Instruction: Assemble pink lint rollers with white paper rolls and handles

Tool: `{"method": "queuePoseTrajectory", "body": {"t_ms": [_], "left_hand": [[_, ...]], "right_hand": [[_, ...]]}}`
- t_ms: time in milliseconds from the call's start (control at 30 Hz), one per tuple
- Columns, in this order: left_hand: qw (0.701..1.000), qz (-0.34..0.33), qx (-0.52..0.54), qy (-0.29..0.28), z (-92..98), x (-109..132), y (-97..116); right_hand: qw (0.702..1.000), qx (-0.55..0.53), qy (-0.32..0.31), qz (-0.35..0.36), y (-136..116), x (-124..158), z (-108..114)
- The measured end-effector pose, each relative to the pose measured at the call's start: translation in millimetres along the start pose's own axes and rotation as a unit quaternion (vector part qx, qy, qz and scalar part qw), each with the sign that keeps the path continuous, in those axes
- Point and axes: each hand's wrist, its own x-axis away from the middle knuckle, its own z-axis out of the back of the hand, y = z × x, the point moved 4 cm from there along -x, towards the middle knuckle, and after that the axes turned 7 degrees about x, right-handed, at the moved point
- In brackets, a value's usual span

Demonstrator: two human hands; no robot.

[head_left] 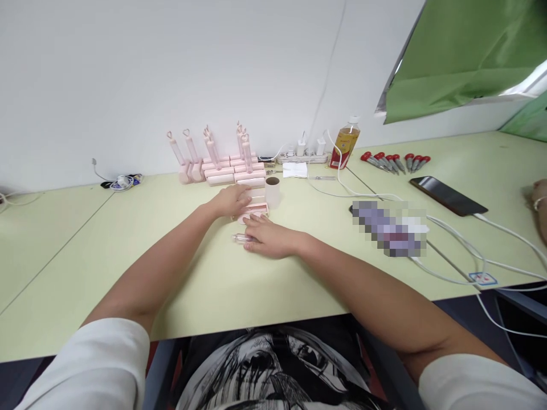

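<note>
My left hand (231, 200) lies palm down with its fingers stretched over the pale pink boxes in the middle of the table. Just in front of it is a pink box with a darker pink slot (256, 209). The fingertips of my right hand (271, 236) reach to this box's near side, over a pale pink piece. A small clear tube (238, 238) sticks out between the thumb and fingers of the same hand; its other end is hidden. A whitish hollow cylinder (272, 193) stands upright right of the box.
Pink boxes (221, 180) and several upright pink tubes with heart-shaped tops (212, 152) stand by the wall. A power strip (307, 159), drink bottle (345, 142), red-capped tools (387, 162) and phone (448, 195) lie rightward. White cables cross the table. Another person's arm (542, 205) shows at right.
</note>
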Motion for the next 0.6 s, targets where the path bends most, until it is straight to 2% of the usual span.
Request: {"method": "queuePoseTrajectory", "body": {"t_ms": [67,200,267,433,600], "left_hand": [[1.000,0.008,0.007,-0.002,-1.2,4.4,-0.3],[0.990,-0.060,-0.091,0.091,6.0,20.7,7.4],[0.982,-0.089,-0.127,0.110,7.9,33.0,12.3],[0.974,-0.093,-0.196,0.060,-1.4,60.3,25.0],[0.967,-0.065,-0.242,0.036,-14.3,62.2,32.0]], "right_hand": [[1.000,0.006,-0.004,-0.007,0.8,-0.7,0.4],[1.000,-0.001,-0.002,-0.013,1.3,0.3,1.7],[1.000,-0.012,0.007,-0.009,1.0,2.9,3.5],[0.999,-0.026,0.018,-0.023,3.3,10.3,5.7],[1.000,-0.016,0.001,-0.027,4.3,11.2,3.4]]}}
